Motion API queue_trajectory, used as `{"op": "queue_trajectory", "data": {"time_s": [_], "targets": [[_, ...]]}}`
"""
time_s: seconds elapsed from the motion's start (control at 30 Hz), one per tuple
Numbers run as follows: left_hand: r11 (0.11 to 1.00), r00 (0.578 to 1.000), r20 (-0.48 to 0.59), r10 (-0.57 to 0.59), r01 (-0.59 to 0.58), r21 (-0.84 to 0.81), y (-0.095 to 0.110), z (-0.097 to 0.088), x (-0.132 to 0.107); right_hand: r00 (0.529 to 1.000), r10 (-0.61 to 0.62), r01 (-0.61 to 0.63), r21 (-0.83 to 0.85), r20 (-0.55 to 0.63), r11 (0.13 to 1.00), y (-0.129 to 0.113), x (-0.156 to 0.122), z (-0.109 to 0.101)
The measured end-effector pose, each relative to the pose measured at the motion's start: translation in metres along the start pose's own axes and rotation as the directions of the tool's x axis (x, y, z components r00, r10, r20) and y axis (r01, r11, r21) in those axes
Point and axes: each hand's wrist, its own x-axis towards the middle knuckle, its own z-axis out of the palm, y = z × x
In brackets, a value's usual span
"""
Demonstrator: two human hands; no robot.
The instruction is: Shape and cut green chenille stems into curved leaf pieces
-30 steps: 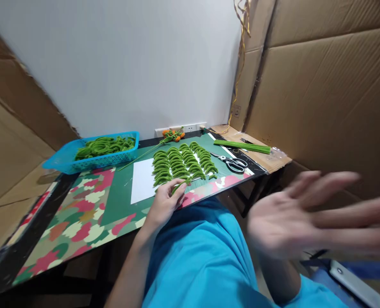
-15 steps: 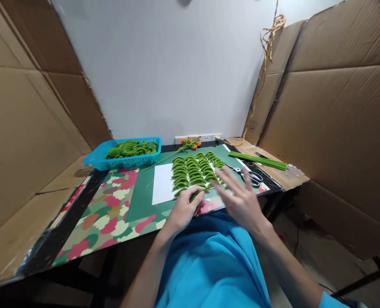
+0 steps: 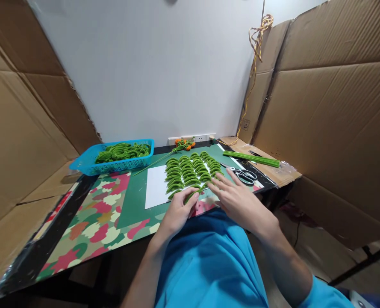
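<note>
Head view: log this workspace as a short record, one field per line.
Left hand: the left hand pinches a green strip
Right hand: the right hand is open beside the strip's end; contact unclear
Curved green pieces: the curved green pieces form four columns, largely over a white sheet
Basket: blue basket at back left, holding green pieces
Scissors: scissors lie right of the columns
Rods: bundled green rods beyond the scissors

A bundled yellow cord (image 3: pixel 259 32) hangs beside a cardboard panel (image 3: pixel 331 111), a white socket strip (image 3: pixel 201 138) against the pale wall (image 3: pixel 145 77).
</note>
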Motion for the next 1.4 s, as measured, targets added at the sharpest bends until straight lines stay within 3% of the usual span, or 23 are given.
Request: {"op": "queue_trajectory", "data": {"time_s": [0.07, 0.23, 0.43, 0.57, 0.8, 0.97, 1.4], "targets": [[1.000, 1.000, 0.001, 0.005, -0.005, 0.008, 0.000, 0.000, 0.000, 0.999, 0.046, -0.046, 0.024, 0.003, 0.999, -0.001, 0.004, 0.005], [1.000, 1.000, 0.001, -0.006, 0.006, 0.005, 0.000, 0.000, 0.000, 0.953, 0.254, -0.199, 0.289, -0.166, 0.936, -0.004, -0.003, 0.013], [1.000, 1.000, 0.004, -0.008, 0.008, 0.025, 0.000, -0.001, 0.000, 0.898, 0.426, -0.311, 0.528, -0.108, 0.790, -0.004, -0.012, 0.013], [0.999, 1.000, 0.001, 0.004, -0.004, 0.034, -0.001, -0.001, 0.000, 0.907, 0.413, -0.294, 0.577, -0.084, 0.762, -0.004, -0.011, 0.018], [1.000, 1.000, -0.007, -0.012, 0.012, 0.011, -0.001, -0.001, -0.001, 0.960, 0.279, -0.200, 0.618, -0.032, 0.760, -0.009, -0.006, 0.049], [1.000, 1.000, -0.008, -0.019, 0.019, 0.000, 0.001, 0.000, -0.001, 0.942, 0.329, -0.214, 0.641, -0.063, 0.737, -0.008, -0.004, 0.059], [1.000, 1.000, 0.015, -0.011, 0.011, 0.009, 0.001, 0.001, -0.001, 0.918, 0.392, -0.190, 0.796, -0.063, 0.574, 0.000, -0.010, 0.076]]}}
